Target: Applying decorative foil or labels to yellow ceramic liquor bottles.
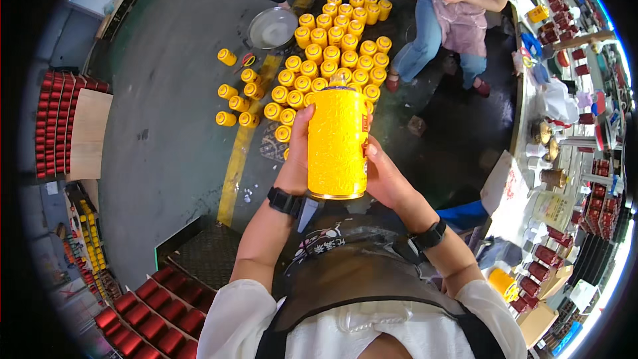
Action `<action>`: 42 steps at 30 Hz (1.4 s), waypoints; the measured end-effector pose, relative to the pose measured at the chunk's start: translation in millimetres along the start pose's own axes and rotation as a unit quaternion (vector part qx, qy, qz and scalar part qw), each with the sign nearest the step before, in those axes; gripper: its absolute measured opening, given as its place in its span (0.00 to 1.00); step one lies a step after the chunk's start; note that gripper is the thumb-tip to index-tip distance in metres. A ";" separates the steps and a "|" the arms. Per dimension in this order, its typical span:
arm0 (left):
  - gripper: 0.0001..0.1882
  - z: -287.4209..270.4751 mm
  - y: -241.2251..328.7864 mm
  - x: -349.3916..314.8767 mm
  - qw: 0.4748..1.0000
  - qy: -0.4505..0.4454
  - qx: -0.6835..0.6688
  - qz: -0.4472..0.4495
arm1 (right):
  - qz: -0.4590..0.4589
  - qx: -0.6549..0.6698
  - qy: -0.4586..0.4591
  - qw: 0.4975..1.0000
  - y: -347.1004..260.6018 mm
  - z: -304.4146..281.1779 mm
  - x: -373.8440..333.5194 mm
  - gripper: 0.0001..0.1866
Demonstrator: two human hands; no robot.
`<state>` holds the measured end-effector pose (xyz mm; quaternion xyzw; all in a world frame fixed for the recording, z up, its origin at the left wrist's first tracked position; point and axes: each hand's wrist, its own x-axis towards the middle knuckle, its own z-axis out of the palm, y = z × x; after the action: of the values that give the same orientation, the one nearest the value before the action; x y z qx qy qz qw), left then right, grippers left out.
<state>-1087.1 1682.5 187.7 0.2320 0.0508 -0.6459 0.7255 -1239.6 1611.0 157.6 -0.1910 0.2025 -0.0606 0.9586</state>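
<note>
Round metal basin (pixel 255 29), yellow floor stripe (pixel 234 176), red cylinders (pixel 159 298)

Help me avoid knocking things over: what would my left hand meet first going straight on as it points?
Beyond the yellow can that the left hand already holds, the standing cans come first in line; they seem lower, on the floor, so it might pass above them.
</note>
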 end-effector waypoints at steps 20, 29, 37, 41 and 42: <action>0.50 -63.5 8.4 -70.7 0.922 0.056 0.370 0.097 | -0.172 -0.274 0.091 0.942 41.3 37.9 30.2 0.44; 0.64 -58.8 41.2 -79.8 0.937 0.005 0.348 0.028 | -0.178 -0.244 0.088 0.949 48.2 62.5 34.8 0.46; 0.61 -153.3 161.0 -96.3 0.926 -0.003 0.376 -0.039 | -0.212 -0.240 0.153 0.935 132.3 137.8 138.7 0.45; 0.61 -190.6 229.3 -111.2 0.957 -0.026 0.267 -0.112 | -0.217 -0.247 0.176 0.928 173.2 167.7 183.7 0.45; 0.61 -198.8 242.9 -115.0 0.956 -0.024 0.267 -0.120 | -0.222 -0.274 0.182 0.918 179.5 175.9 193.3 0.45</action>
<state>-827.2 1881.6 120.2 0.3935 -0.1137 -0.7236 0.5555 -984.2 1798.8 165.5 -0.4720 0.3347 -0.2476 0.7771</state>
